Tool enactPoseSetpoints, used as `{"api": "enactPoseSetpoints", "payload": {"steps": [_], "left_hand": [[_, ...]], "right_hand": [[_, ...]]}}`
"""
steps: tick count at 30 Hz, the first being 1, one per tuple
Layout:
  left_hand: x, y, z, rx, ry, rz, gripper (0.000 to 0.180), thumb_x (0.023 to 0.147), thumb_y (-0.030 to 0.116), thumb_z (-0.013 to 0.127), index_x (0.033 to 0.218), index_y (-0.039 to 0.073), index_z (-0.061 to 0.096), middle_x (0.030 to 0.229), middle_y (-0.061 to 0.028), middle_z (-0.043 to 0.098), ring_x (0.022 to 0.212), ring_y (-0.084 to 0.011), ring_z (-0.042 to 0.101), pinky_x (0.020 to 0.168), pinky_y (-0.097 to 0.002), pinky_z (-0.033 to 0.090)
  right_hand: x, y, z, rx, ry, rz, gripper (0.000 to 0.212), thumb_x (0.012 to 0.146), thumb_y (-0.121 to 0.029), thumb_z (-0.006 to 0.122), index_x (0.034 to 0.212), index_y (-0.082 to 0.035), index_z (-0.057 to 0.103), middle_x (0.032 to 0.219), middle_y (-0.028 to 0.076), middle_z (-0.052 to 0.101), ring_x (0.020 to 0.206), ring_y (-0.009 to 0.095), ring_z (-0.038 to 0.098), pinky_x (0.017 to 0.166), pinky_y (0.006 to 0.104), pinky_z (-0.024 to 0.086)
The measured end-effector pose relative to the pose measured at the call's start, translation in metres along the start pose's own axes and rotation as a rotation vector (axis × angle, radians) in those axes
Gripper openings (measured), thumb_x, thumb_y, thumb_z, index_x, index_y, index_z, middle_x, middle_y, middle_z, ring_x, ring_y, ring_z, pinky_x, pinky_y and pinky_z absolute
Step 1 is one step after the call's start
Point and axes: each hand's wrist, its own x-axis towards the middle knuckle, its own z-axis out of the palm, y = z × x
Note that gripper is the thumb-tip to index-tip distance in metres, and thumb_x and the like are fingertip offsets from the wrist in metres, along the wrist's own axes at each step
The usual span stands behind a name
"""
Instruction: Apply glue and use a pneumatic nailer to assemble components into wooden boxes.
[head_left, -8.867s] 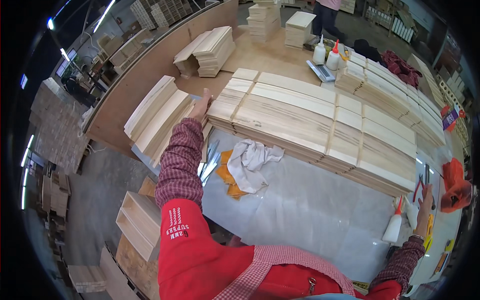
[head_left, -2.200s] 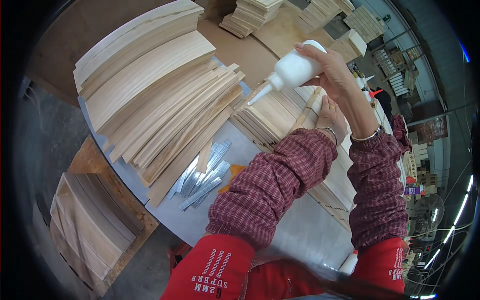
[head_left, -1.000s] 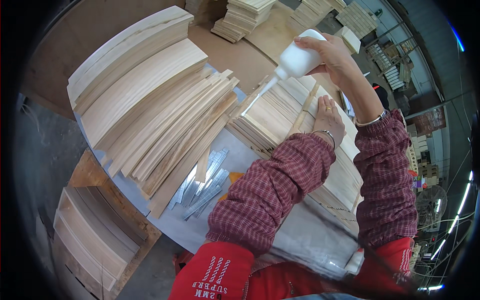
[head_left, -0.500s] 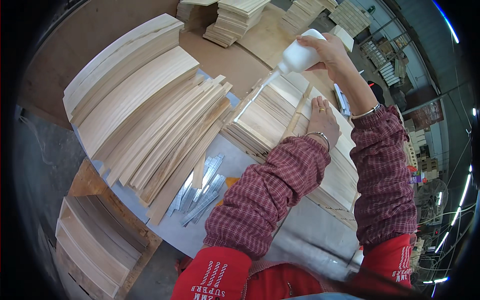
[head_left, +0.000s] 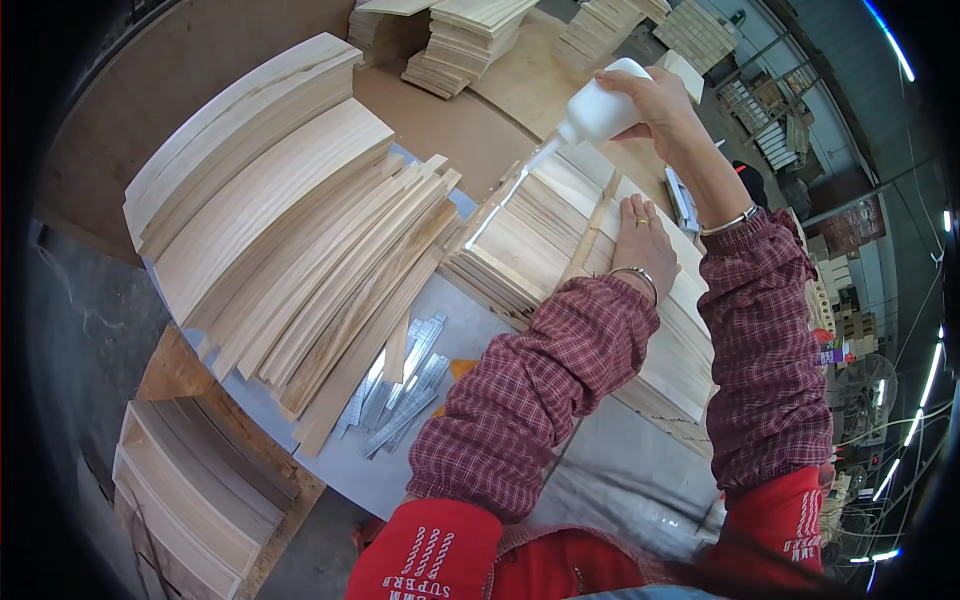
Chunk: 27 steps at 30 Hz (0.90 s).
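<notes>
My right hand [head_left: 655,100] grips a white squeeze bottle [head_left: 604,106], tilted with its nozzle pointing down and left. The tip meets the far left end of a wooden drawer-like stack [head_left: 545,225], where a line of white glue [head_left: 494,213] runs along the edge. My left hand [head_left: 643,240] lies flat on the boards, fingers stretched out, beside a thin wooden strip [head_left: 597,222] crossing them. To the left, many thin wooden slats [head_left: 345,270] lean side by side, next to wider pale boards [head_left: 280,195].
Bundles of metal staples [head_left: 400,385] lie on the grey table [head_left: 350,475] near the slats. A curved wooden frame [head_left: 190,490] stands low at the left. Stacked boards [head_left: 465,45] are at the back, and a fan [head_left: 868,395] stands at the right.
The bottle and both hands keep nearly the same place. The whole view has shifted very slightly, and dark strand-like streaks now cross the lower left.
</notes>
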Motion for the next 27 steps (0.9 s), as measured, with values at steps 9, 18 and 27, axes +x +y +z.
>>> {"api": "enactPoseSetpoints", "payload": {"steps": [9,18,27], "left_hand": [[0.0,0.001,0.0,0.023,0.008,-0.003,0.061,0.095,0.043,0.039,0.132,-0.005,0.048,0.143,-0.0251,0.037,0.136,-0.0443,0.026,0.111,-0.0527,0.013],[-0.003,0.0,-0.002,0.032,0.014,-0.005,0.061,0.094,0.042,0.04,0.132,-0.006,0.048,0.143,-0.0255,0.037,0.136,-0.044,0.025,0.111,-0.0522,0.013],[-0.004,0.001,0.002,0.016,0.039,-0.015,0.062,0.094,0.041,0.04,0.133,-0.007,0.045,0.143,-0.0262,0.037,0.136,-0.0439,0.025,0.112,-0.0515,0.013]], "right_hand": [[0.015,0.011,-0.011,-0.021,0.058,-0.002,0.054,0.074,-0.018,0.073,0.11,0.015,0.05,0.098,0.028,0.061,0.082,0.037,0.066,0.058,0.0394,0.06],[0.024,0.018,-0.012,-0.057,0.142,-0.017,0.057,0.075,-0.02,0.073,0.114,0.013,0.049,0.099,0.026,0.061,0.083,0.036,0.066,0.059,0.0383,0.059],[0.033,0.026,-0.018,-0.098,0.19,-0.041,0.06,0.074,-0.024,0.073,0.115,0.013,0.049,0.099,0.026,0.06,0.081,0.034,0.067,0.056,0.034,0.059]]}}
